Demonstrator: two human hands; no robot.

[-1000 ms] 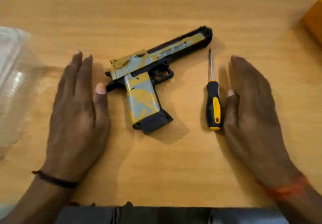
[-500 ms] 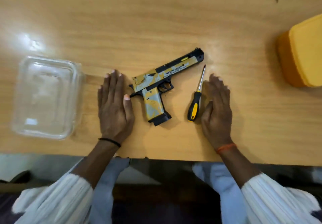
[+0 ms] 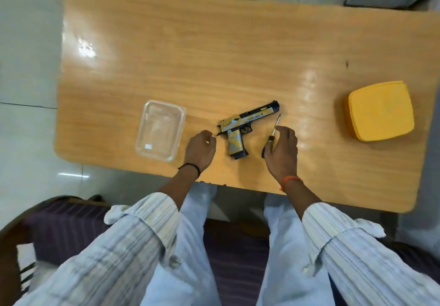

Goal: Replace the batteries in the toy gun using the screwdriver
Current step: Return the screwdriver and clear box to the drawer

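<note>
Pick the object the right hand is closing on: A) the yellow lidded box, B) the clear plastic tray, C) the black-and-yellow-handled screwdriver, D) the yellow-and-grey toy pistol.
C: the right hand curls around the black-and-yellow-handled screwdriver, its metal shaft sticking out above the fingers.

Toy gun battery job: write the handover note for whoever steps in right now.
Left hand: fingers loosely curled beside the rear end of the toy gun; contact unclear, no grip on it.
Right hand: closing over the screwdriver, whose tip points away from the person; it looks picked up, but the handle is mostly hidden.
Toy gun lies flat on the table, between the hands. Clear tray sits left of it, yellow box far right.
Done: nothing opened yet.
Left: unscrew the cover, swap batteries, close. No batteries in view.
</note>
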